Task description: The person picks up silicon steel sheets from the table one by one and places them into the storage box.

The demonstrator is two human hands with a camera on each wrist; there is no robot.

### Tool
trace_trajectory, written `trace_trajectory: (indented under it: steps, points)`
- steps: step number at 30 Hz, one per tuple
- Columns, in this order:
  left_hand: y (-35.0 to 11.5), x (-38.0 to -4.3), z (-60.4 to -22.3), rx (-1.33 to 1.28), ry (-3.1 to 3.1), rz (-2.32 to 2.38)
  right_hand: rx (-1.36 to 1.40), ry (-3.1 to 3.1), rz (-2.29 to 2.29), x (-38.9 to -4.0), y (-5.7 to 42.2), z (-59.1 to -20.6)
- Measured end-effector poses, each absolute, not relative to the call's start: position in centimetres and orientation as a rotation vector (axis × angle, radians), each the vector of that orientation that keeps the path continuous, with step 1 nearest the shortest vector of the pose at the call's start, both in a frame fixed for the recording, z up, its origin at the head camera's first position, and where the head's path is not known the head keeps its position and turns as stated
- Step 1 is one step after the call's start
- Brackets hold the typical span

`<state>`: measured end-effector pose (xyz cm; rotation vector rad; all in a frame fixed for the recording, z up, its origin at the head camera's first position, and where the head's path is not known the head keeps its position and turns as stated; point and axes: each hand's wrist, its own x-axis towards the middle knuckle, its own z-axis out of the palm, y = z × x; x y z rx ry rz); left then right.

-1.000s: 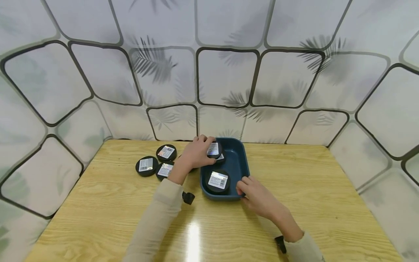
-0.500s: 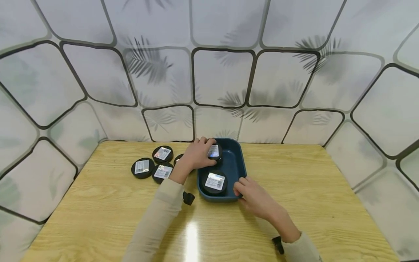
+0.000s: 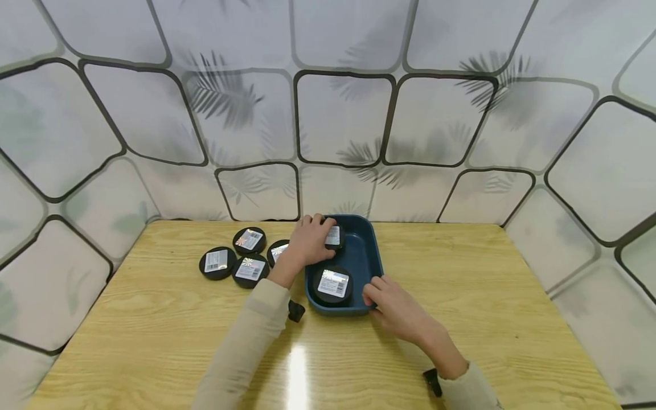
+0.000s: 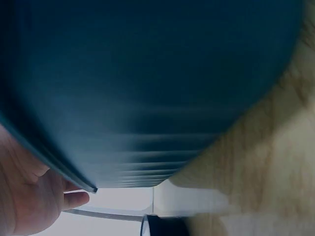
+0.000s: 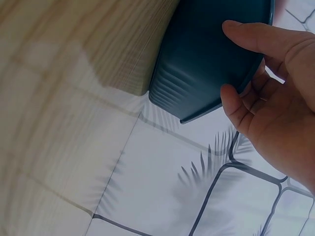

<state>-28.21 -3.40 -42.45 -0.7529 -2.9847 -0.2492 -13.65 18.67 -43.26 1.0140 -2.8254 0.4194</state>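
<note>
A dark blue plastic bin (image 3: 361, 250) stands on the table. At its back left, my left hand (image 3: 309, 239) holds a round black flat container (image 3: 334, 235) with a silver label, fingers and thumb about its edge. Another black container (image 3: 333, 285) lies label up at the bin's front left. My right hand (image 3: 402, 310) grips the front right corner of the rim, thumb on the outer wall in the right wrist view. In the left wrist view the bin's outer side (image 4: 138, 93) hides the held container, and part of my left hand (image 4: 29, 196) shows over the rim.
Several more black labelled containers (image 3: 250, 270) lie on the table left of the bin, one partly behind my left wrist. The wooden table (image 3: 471, 319) ends at a patterned curtain (image 3: 343, 119) at the back.
The left hand stays at the bin's back left with its container, which now covers the label that showed just beneath it. The right hand keeps its grip. The whole view has shifted slightly left.
</note>
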Motion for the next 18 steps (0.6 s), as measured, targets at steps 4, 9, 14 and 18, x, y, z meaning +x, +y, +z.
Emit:
trace_trajectory:
  steps: [4, 9, 14, 18]
  points:
    - [-3.36, -28.23, -42.86, -0.749, -2.973, -0.232, 1.017, -2.814, 0.419, -13.68, 18.64, -43.29]
    - [-3.25, -28.21, -43.27, -0.749, -2.955, -0.205, 1.023, -2.806, 0.417, -13.69, 18.58, -43.22]
    - [-3.07, -28.08, -43.5, -0.759, -2.933, -0.129, 1.019, -2.813, 0.421, -13.62, 18.58, -43.12]
    - [-2.86, -27.99, -43.52, -0.751, -2.927, -0.109, 1.014, -2.815, 0.423, -13.62, 18.65, -43.05]
